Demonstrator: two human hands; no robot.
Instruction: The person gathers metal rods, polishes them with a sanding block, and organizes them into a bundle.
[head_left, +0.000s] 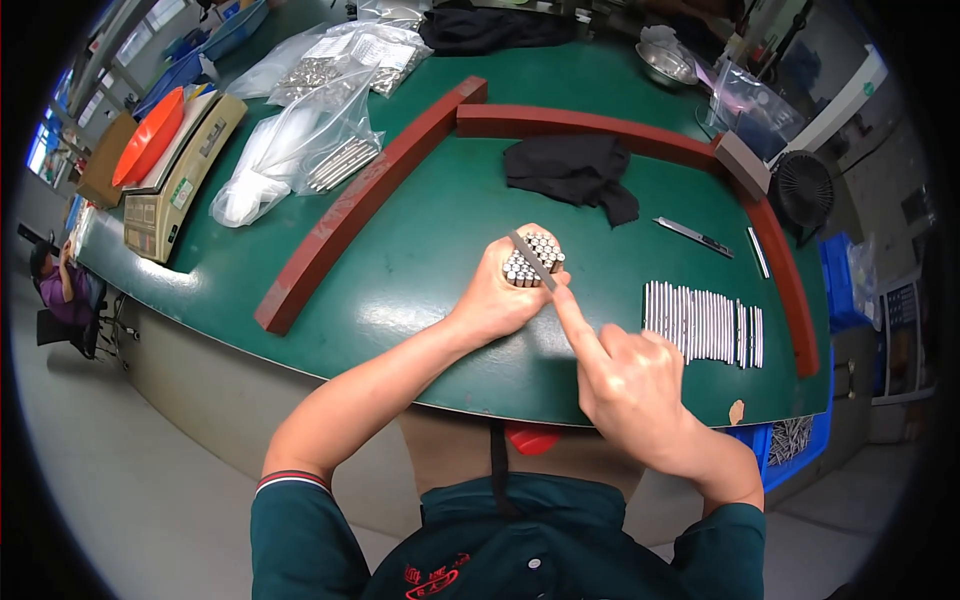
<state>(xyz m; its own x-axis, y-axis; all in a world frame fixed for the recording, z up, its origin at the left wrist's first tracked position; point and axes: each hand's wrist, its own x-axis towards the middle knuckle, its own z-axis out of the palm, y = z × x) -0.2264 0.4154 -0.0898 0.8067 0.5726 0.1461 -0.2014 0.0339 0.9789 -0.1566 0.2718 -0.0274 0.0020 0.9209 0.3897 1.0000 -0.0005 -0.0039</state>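
Note:
My left hand is wrapped round an upright bundle of thin metal rods, their round ends facing up. Across those ends lies a narrow flat metal file, slanting from upper left to lower right. My right hand grips the file's near end, its index finger stretched along it. To the right on the green table, several more metal rods lie side by side in a row. Beyond them is a utility knife, and a black cloth lies crumpled past my hands.
Red-brown bars frame the work area on the green table. Clear bags of metal parts, a scale and an orange tray stand left. A small fan and a blue bin are right. Another person sits far left.

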